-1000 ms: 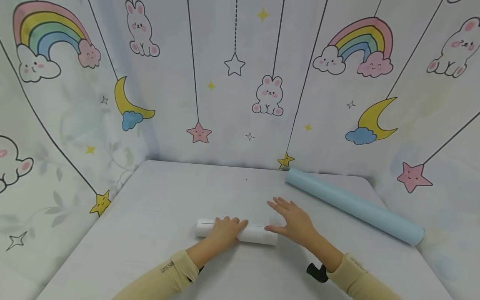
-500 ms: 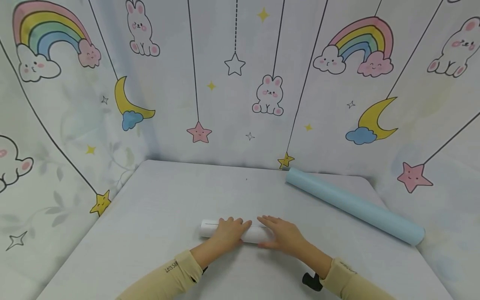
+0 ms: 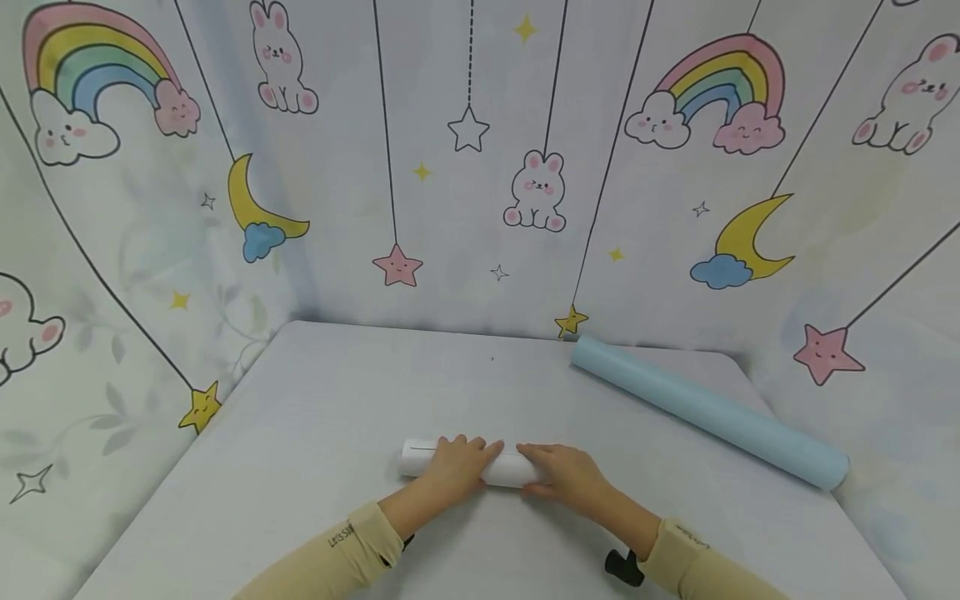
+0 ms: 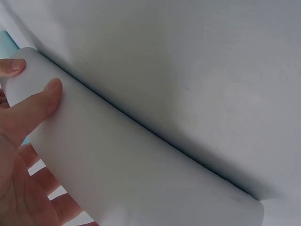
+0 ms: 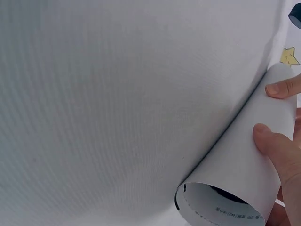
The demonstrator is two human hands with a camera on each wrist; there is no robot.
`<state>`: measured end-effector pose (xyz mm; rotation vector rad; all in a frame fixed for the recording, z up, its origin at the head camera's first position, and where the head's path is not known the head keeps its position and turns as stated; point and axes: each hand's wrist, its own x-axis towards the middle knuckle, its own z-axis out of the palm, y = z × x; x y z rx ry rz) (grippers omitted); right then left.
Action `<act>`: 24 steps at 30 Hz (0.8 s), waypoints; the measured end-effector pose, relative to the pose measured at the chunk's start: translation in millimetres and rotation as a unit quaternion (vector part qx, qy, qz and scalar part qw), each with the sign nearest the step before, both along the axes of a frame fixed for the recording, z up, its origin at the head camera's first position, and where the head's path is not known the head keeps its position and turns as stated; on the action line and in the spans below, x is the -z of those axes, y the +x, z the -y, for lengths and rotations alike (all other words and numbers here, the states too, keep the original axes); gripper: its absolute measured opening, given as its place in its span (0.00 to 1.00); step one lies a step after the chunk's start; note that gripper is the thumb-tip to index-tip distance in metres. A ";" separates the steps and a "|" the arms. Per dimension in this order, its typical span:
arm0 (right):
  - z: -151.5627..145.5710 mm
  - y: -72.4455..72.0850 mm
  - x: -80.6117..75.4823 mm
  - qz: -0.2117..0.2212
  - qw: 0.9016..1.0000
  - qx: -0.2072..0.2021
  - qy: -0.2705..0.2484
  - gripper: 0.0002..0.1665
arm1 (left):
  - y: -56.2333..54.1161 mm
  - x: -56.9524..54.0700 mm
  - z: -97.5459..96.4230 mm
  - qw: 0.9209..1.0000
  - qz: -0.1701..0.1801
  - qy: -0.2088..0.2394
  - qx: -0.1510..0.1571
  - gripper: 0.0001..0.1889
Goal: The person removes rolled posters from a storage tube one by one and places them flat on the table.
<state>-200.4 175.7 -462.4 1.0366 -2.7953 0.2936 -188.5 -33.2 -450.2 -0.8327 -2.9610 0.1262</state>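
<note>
A white rolled sheet of paper, with a thin dark line along its top, lies crosswise near the middle of the white table. My left hand grips its left part, thumb on the near side and fingers over the far side. On its right part, my right hand grips in the same way, a short gap from the left. Both thumbs press on the roll's surface in the left wrist view. One hollow end of the roll shows in the right wrist view, with small print on its inner face.
A long light-blue roll lies slantwise at the table's back right. Behind and at the sides hangs a white curtain printed with rainbows, rabbits and stars. A black piece sits under my right wrist.
My right hand has come down and left from above the roll's right end and now grips it. The roll and my left hand have shifted slightly right.
</note>
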 end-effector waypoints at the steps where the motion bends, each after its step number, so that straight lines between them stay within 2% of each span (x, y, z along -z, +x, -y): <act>1: -0.2 -0.3 -0.1 0.001 1.000 -0.002 -0.004 0.33 | -0.2 0.5 1.0 1.000 0.000 0.004 0.002 0.33; 7: -2.8 -4.3 -3.6 0.022 1.000 -0.004 -0.020 0.32 | -1.5 2.7 9.9 0.999 0.014 0.029 -0.001 0.32; 12: -7.8 -12.3 -2.9 0.038 0.999 0.005 -0.014 0.32 | 0.7 -0.8 21.8 0.998 0.032 0.055 -0.009 0.30; 17: -13.1 -21.6 -0.9 0.012 1.000 0.008 -0.003 0.32 | 4.4 -3.8 32.0 0.992 0.061 0.107 0.006 0.28; 24: -12.9 -34.6 -1.6 -0.026 1.000 0.011 0.008 0.33 | 11.5 -5.8 33.2 0.979 0.134 0.152 0.015 0.30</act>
